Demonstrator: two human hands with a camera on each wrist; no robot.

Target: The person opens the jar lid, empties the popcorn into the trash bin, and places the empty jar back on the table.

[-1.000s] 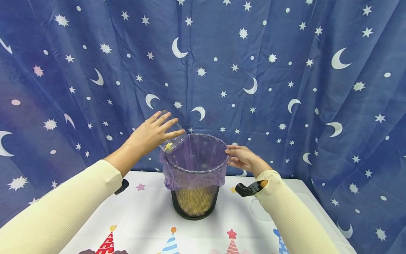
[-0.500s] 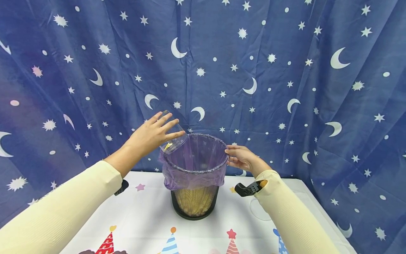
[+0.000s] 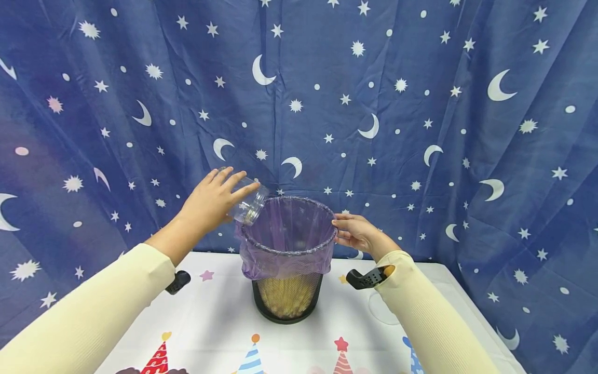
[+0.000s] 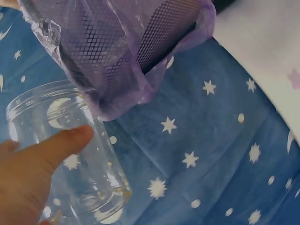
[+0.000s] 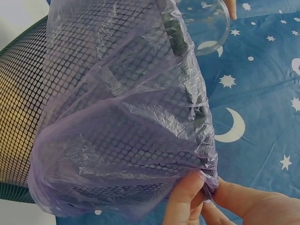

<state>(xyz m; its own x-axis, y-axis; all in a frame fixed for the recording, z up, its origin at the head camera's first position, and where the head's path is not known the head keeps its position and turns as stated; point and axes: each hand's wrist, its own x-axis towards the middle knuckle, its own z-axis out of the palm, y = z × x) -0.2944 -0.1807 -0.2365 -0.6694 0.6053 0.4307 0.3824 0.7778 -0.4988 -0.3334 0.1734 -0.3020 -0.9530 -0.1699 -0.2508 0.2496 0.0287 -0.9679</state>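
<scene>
My left hand [image 3: 210,201] grips a clear plastic jar [image 3: 252,205], fingers spread over its side. The jar tips sideways, its threaded mouth at the left rim of a black mesh wastebasket [image 3: 306,293]. A few yellowish crumbs [image 4: 123,193] cling inside the jar's base in the left wrist view. A thin purple bin liner [image 3: 285,266] lines the wastebasket and folds down outside its rim. At the right side of that rim, my right hand [image 3: 359,235] pinches liner and edge between thumb and fingers. Something yellowish fills the lower basket, seen through the mesh.
The wastebasket stands on a white tablecloth [image 3: 210,311] printed with party hats and stars. A clear round disc [image 3: 383,309] lies on it, partly behind the right sleeve. A blue curtain [image 3: 327,171] with moons and stars hangs close behind.
The left hand has drawn the jar a little left and turned it nearer to level. The yellow clump near its mouth no longer shows in the head view. The right hand has stayed put.
</scene>
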